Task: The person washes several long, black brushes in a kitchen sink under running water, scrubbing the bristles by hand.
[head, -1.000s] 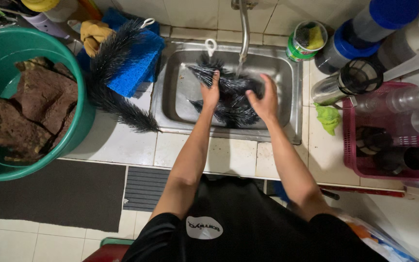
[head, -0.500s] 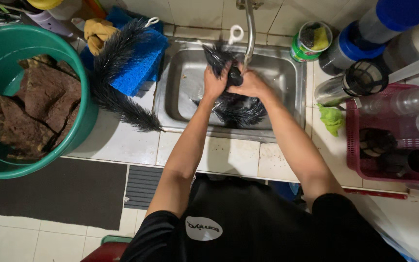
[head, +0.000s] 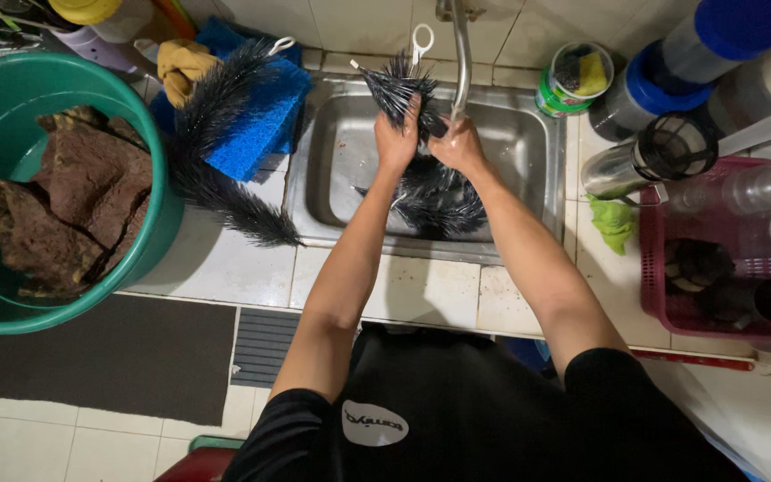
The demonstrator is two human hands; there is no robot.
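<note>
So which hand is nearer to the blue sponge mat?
Left. The left hand grips the black brush on the blue sponge mat's side; the right hand is farther away.

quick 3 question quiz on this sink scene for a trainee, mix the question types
1. True or false: both hands grip the black bristle brush over the steel sink.
2. What lies in the green tub? A. brown fibrous pads B. plates C. bottles
3. What does the second black brush on the counter rest on?

Key
1. True: left hand and right hand both hold it under the tap.
2. A, brown pads.
3. A blue sponge pad.
</note>
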